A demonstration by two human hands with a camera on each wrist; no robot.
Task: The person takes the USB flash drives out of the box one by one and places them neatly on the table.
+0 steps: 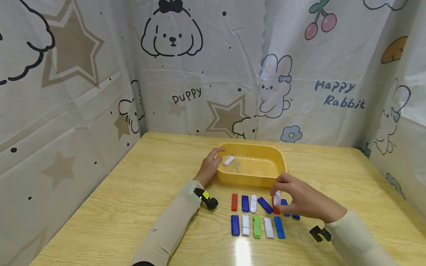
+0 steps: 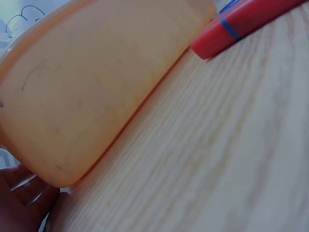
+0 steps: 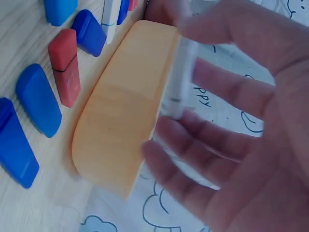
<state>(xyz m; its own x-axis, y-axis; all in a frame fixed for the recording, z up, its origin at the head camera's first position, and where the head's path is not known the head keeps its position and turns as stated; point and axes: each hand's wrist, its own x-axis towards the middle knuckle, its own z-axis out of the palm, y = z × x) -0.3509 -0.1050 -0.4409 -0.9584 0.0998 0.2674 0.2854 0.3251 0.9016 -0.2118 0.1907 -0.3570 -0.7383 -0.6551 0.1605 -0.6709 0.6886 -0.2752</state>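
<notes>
My right hand [image 1: 299,195] pinches a white USB stick [image 1: 277,198] between thumb and fingers, just in front of a yellow basin's near right corner. In the right wrist view that white stick [image 3: 179,79] is blurred and overlaps the basin's rim. With its fingers at the rim, my left hand [image 1: 209,167] grips the left end of the yellow basin [image 1: 246,180]. Its fingers [image 2: 36,195] lie against the basin's outer wall in the left wrist view. Inside the basin, toward the left, lies another white stick [image 1: 228,160]. A red stick [image 1: 276,210] shows partly behind the pinched one.
Two rows of USB sticks lie before the basin. The back row includes a red stick [image 1: 234,202] and a tilted blue stick [image 1: 265,205]; the front row includes a green stick [image 1: 256,226] and several others. A printed curtain [image 1: 199,74] surrounds the wooden table [image 1: 159,166].
</notes>
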